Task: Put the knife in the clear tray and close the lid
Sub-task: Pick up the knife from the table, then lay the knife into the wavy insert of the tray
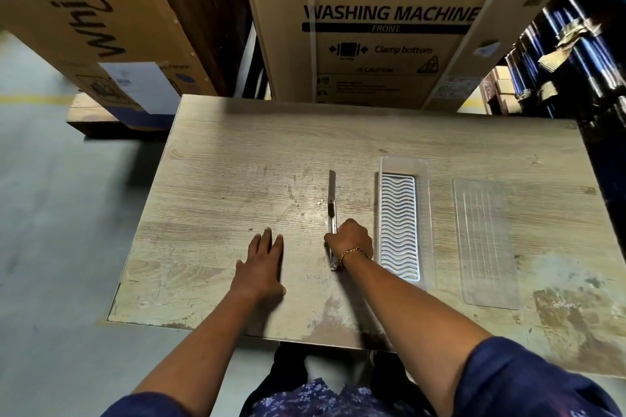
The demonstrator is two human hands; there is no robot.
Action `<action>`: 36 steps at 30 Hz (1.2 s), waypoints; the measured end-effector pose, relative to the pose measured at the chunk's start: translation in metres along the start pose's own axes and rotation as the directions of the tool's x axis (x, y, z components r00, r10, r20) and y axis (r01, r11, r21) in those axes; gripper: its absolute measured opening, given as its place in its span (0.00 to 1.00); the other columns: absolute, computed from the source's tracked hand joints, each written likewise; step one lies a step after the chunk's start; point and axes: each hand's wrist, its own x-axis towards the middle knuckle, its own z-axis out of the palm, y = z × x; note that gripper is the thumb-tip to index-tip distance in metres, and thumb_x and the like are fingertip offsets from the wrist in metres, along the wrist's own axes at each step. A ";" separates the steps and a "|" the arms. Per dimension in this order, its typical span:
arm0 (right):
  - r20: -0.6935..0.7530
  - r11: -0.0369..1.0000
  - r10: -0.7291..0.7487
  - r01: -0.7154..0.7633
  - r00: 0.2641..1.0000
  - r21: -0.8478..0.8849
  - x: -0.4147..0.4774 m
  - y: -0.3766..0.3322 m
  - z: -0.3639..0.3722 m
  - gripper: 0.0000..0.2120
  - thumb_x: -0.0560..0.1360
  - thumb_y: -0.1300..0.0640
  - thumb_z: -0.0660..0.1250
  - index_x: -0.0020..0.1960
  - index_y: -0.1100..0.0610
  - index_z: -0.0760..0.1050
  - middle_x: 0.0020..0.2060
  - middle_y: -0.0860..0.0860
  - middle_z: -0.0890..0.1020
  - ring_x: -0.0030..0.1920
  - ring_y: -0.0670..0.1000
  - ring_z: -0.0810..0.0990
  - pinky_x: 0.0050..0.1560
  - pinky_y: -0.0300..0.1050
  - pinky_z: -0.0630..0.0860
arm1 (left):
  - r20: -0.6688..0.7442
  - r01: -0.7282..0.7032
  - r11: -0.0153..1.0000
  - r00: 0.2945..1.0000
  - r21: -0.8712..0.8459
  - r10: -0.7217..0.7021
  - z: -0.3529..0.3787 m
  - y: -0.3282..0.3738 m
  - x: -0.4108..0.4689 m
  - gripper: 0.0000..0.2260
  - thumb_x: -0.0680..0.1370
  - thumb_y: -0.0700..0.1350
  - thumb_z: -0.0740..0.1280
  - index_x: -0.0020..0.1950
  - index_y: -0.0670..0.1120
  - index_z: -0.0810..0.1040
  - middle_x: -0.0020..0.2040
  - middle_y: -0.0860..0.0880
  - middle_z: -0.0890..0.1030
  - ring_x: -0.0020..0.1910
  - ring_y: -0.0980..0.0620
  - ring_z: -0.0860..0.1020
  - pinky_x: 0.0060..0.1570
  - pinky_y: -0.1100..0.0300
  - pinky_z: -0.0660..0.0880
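Observation:
A slim metal knife (pixel 332 195) lies on the wooden table (pixel 220 179), blade pointing away from me. My right hand (pixel 350 240) is closed over its handle, with a gold bracelet at the wrist. Just right of it sits the clear tray (pixel 403 164), long and narrow, holding a white wavy insert (pixel 399 223). The clear ribbed lid (pixel 484 240) lies flat on the table to the right of the tray, apart from it. My left hand (pixel 262 264) rests flat on the table, palm down, fingers spread, holding nothing.
A large LG washing machine carton (pixel 389 27) stands right behind the table's far edge. Another carton (pixel 101 27) leans at the back left on a pallet. Blue wrapped rolls (pixel 582 44) are stacked at the right. Grey floor lies to the left.

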 end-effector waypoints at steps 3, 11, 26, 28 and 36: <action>0.044 0.992 -0.072 0.066 0.996 0.110 0.000 0.005 -0.002 0.02 0.69 0.55 0.68 0.40 0.53 0.76 0.41 0.50 0.81 0.43 0.54 0.80 0.39 0.42 0.72 | -0.005 0.000 1.000 1.000 0.003 0.000 -0.001 0.001 0.000 0.52 0.68 0.48 0.77 0.80 0.52 0.43 0.81 0.50 0.39 0.80 0.45 0.40 0.70 0.31 0.62; 0.234 0.657 -0.257 -0.008 0.938 0.754 -0.023 0.003 -0.051 0.06 0.77 0.64 0.64 0.49 0.56 0.68 0.39 0.57 0.82 0.30 0.53 0.81 0.28 0.43 0.76 | -0.001 0.007 1.000 1.000 0.019 -0.007 -0.003 0.002 -0.003 0.53 0.68 0.49 0.76 0.80 0.53 0.42 0.81 0.51 0.38 0.80 0.46 0.40 0.70 0.34 0.64; -0.055 0.687 -0.224 0.198 0.973 0.700 -0.056 -0.026 -0.197 0.33 0.64 0.22 0.58 0.29 0.53 0.71 0.24 0.49 0.71 0.22 0.47 0.66 0.26 0.40 0.62 | 0.040 -0.015 0.990 0.999 0.140 0.010 -0.016 0.047 0.002 0.42 0.68 0.52 0.70 0.77 0.49 0.53 0.80 0.48 0.48 0.78 0.45 0.52 0.65 0.39 0.67; -0.093 0.688 -0.180 0.193 0.979 0.699 -0.055 -0.025 -0.200 0.33 0.63 0.21 0.59 0.27 0.53 0.70 0.23 0.48 0.71 0.22 0.47 0.66 0.28 0.41 0.63 | 0.047 -0.014 0.989 0.999 0.147 0.007 -0.015 0.048 0.003 0.42 0.68 0.54 0.71 0.77 0.49 0.54 0.80 0.48 0.48 0.77 0.44 0.53 0.64 0.39 0.69; -0.045 0.513 -0.237 0.164 0.970 0.842 -0.040 -0.017 -0.197 0.10 0.79 0.57 0.59 0.47 0.59 0.78 0.33 0.53 0.77 0.26 0.48 0.69 0.23 0.38 0.66 | 0.047 -0.041 0.987 0.998 0.158 0.034 -0.022 0.047 0.009 0.34 0.69 0.58 0.71 0.70 0.49 0.63 0.74 0.47 0.60 0.72 0.44 0.61 0.57 0.42 0.71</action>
